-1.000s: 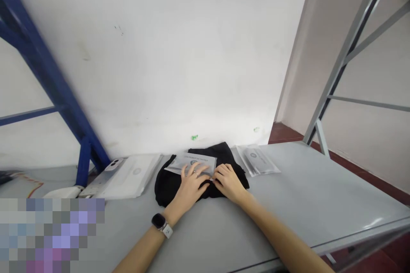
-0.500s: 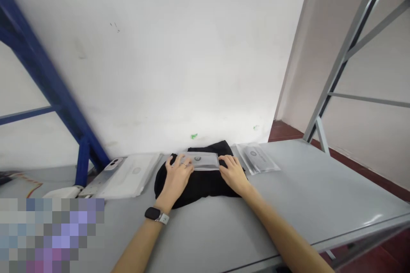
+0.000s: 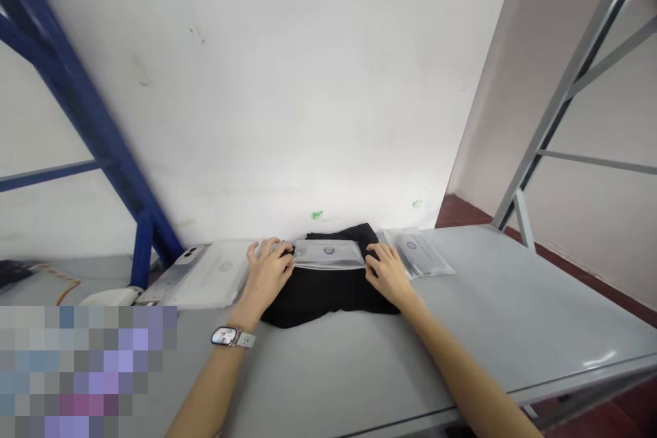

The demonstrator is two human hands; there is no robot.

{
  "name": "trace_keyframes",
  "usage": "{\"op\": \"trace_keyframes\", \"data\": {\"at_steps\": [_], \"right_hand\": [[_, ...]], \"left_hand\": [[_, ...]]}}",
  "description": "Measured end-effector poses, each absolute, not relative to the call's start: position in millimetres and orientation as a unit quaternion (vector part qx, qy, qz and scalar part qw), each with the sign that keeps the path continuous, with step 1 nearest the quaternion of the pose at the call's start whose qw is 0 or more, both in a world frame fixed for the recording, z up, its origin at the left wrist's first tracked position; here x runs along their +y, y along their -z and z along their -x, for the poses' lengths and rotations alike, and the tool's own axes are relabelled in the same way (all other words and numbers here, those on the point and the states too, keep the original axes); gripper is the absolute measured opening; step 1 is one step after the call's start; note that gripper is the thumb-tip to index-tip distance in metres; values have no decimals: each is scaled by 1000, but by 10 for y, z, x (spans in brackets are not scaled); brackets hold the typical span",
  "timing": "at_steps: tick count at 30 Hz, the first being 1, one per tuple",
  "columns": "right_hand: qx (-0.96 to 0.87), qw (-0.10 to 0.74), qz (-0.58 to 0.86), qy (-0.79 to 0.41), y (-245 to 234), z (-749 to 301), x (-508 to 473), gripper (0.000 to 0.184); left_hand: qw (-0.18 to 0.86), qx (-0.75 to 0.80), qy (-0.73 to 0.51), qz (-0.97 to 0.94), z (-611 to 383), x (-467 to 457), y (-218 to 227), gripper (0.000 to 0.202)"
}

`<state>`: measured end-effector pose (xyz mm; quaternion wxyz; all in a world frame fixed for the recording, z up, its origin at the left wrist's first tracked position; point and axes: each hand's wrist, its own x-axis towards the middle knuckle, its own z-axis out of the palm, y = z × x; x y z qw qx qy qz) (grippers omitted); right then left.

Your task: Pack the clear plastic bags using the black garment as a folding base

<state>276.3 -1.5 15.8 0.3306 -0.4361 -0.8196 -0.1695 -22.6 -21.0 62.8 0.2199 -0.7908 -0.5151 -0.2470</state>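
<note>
A black piece of clothing [image 3: 328, 298] lies folded flat on the grey table against the wall. On top of it rests a clear plastic bag [image 3: 336, 254] with a dark round print. My left hand [image 3: 267, 277], with a ring and a wristband, has its fingers bent onto the cloth at the bag's left end. My right hand [image 3: 391, 275] mirrors it at the bag's right end, fingertips curled in on the black cloth. The exact grip under the fingertips is partly hidden.
To the right lies another printed clear bag [image 3: 421, 253]. At left, a larger frosted plastic bag [image 3: 218, 274] lies beside a phone [image 3: 189, 254]. A blue metal frame [image 3: 92, 109] rises on the left, a grey frame [image 3: 554, 109] on the right. The white wall [image 3: 308, 96] bounds the back.
My left hand has shifted left off the plastic bag to the cloth's edge. My right hand has moved slightly off the bag's right end. The watch screen has lit up.
</note>
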Motion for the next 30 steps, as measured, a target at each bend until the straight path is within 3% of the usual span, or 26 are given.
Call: {"op": "trace_keyframes", "data": {"at_steps": [11,21,27,30], "right_hand": [[-876,272,354,182,-177,-2362,-284,33],[-836,315,394,214,-189,-2195,-166,21],[-833,286,418,222,-351,-2139,-47,16],[-834,274,432,205,-313,-2092,-25,23]], "left_hand": [[204,-498,234,810,193,-215,-640,13],[202,-456,237,834,59,-291,-714,14],[214,-425,258,841,-89,-372,-734,17],[216,-414,246,849,-149,-408,-726,21]]}}
